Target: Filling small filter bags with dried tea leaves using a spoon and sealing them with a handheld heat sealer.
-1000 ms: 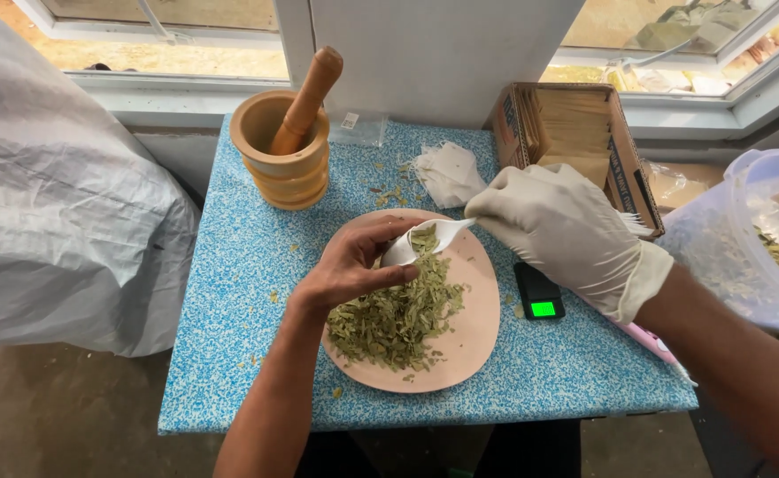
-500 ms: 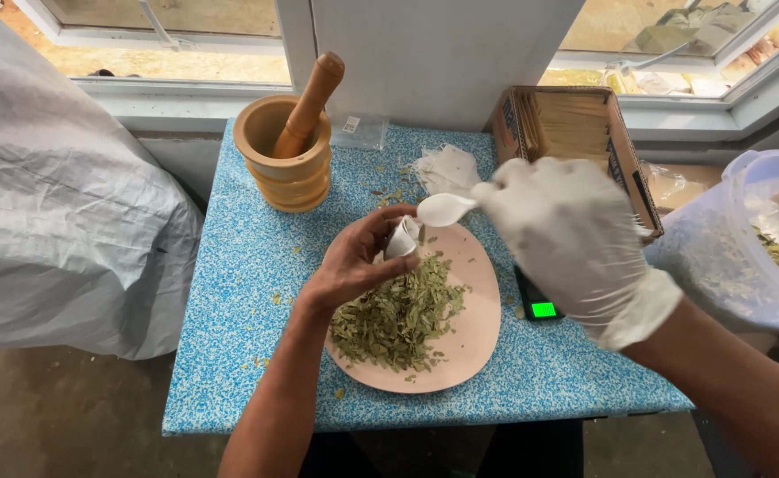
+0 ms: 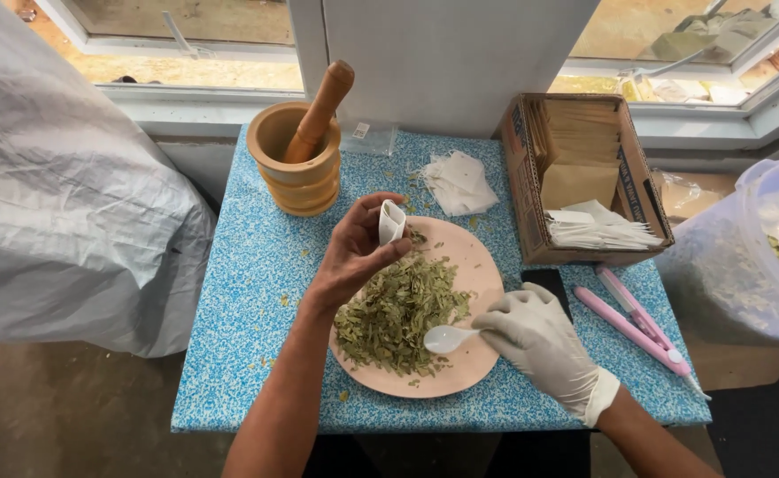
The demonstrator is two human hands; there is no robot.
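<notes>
A pink plate (image 3: 478, 265) on the blue speckled table (image 3: 248, 292) holds a heap of dried green leaves (image 3: 398, 310). My bare left hand (image 3: 358, 252) holds a small white paper bag (image 3: 391, 221), mouth up, above the plate's far edge. My right hand (image 3: 536, 341), in a white glove, grips a white plastic spoon (image 3: 447, 338). The spoon's bowl rests low at the near right edge of the leaf heap.
A wooden mortar with pestle (image 3: 301, 150) stands at the back left. Loose white bags (image 3: 458, 181) lie behind the plate. A cardboard box (image 3: 584, 177) of bags stands to the right, a pink sealer tool (image 3: 637, 319) beside it, and a clear leaf-filled bucket (image 3: 761, 257) at far right.
My right hand has dropped from above the bag down to the near side of the plate, spoon now at the leaves. My left hand raised the bag slightly and turned it upright.
</notes>
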